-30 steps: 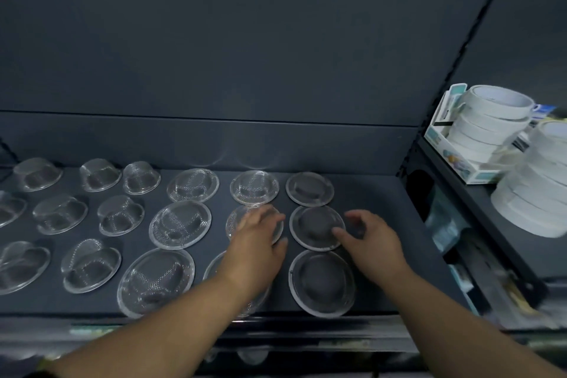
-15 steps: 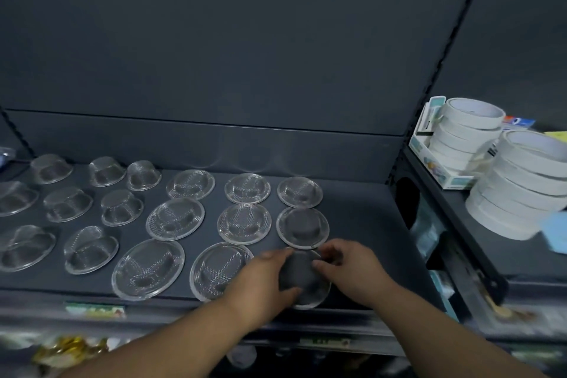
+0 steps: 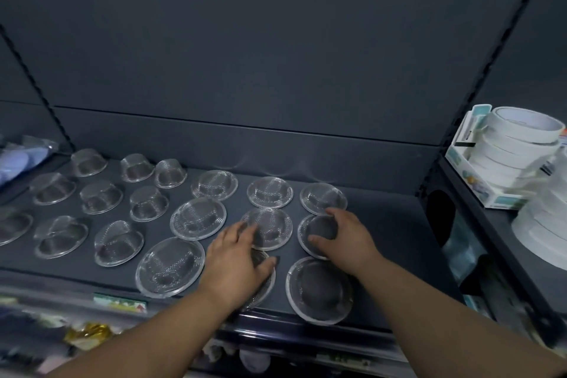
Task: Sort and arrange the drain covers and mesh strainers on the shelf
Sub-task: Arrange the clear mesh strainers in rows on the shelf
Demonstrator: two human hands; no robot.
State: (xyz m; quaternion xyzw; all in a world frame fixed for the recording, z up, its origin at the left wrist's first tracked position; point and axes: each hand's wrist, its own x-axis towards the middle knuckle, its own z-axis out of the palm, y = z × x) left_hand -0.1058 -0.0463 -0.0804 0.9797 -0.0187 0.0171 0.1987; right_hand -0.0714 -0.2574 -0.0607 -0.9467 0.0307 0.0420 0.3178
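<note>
"Strainers, then: how do they lie on the shelf (image 3: pixel 395 224)?"

"In three rows, from the back edge to the front edge. Deep mesh bowls (image 3: pixel 101 196) take the left half. Shallow strainers (image 3: pixel 198 218) with wide flat rims fill the middle. A last column stands nearest the right end, apart from the bare strip beyond it."

"And that last column?"

"A pale back strainer (image 3: pixel 322 198) sits by the back edge. A darker middle cover (image 3: pixel 319 228) lies just in front of it, and a large front cover (image 3: pixel 319 288) lies close to the front edge."

"Where is the left hand (image 3: pixel 236 267)?"

"Palm down, fingers stretched out and loose, grasping nothing. It lies over a front-row strainer (image 3: pixel 265 285) beside the front cover and hides most of it. Its fingertips touch the near rim of the centre strainer (image 3: pixel 270 227) in the row behind."

"The right hand (image 3: pixel 346 242)?"

"It grips the middle cover. The fingers curl round the far rim and the thumb presses on the near side. Whether the cover is lifted off the shelf, I cannot tell."

"Anything else?"

"Tape rolls (image 3: pixel 518 144) are stacked in a carton on the neighbouring shelf past the right end. A price label (image 3: pixel 119 301) sits on the front edge."
</note>
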